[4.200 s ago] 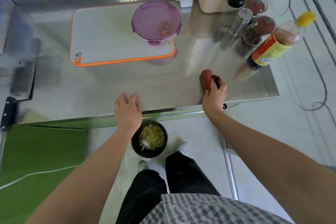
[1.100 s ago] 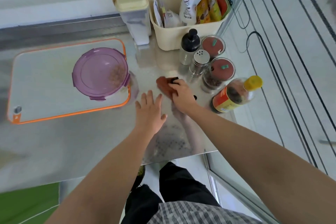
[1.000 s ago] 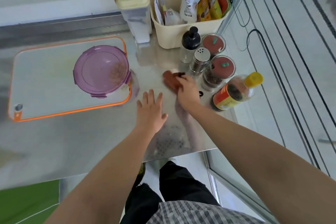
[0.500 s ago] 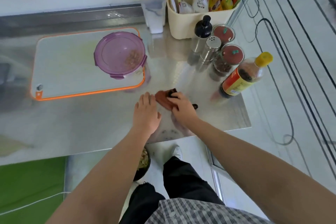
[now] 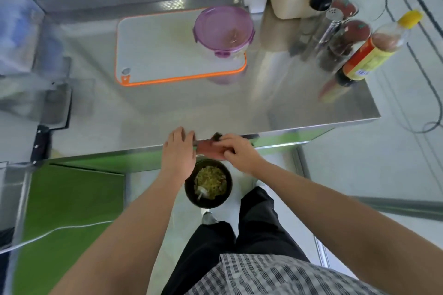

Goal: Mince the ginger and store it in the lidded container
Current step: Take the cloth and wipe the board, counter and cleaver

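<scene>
Now: right hand (image 5: 237,152) grip clamped on red-brown pad (image 5: 208,148) at near bench (image 5: 167,108) edge; left hand (image 5: 178,151) beside it, grip apart.

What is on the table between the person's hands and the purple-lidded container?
In the head view, only bare steel table and the near edge of the orange-rimmed cutting board, which the purple-lidded container stands on.

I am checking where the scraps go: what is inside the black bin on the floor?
The black bin holds yellow-green chopped scraps and a small white piece. The left forearm covers part of its rim; what lies under the scraps is hidden.
</scene>
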{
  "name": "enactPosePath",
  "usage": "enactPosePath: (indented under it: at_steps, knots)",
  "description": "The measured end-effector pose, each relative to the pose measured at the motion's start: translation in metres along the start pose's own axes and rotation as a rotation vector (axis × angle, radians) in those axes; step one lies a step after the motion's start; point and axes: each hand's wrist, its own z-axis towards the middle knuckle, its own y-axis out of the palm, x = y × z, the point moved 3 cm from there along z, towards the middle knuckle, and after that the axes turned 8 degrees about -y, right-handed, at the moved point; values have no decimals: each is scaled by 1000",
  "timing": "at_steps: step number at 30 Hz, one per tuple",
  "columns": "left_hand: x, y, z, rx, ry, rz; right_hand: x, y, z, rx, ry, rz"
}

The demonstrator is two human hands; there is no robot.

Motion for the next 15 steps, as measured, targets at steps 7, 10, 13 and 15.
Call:
enactPosePath:
  at_steps: [7,10,13,15]
  knots:
    - [-56,6,-24,-26,-25,-10,-13,21,7,200,177,-48]
    - [-69,5,-29,-21,-47,-25,-39,30,12,120,97,79]
    - [-84,3,-34,-35,-120,-36,-33,24,32,311,183,-51]
    - [-92,3,-35,-46,-154,-48,-39,38,35,161,163,-94]
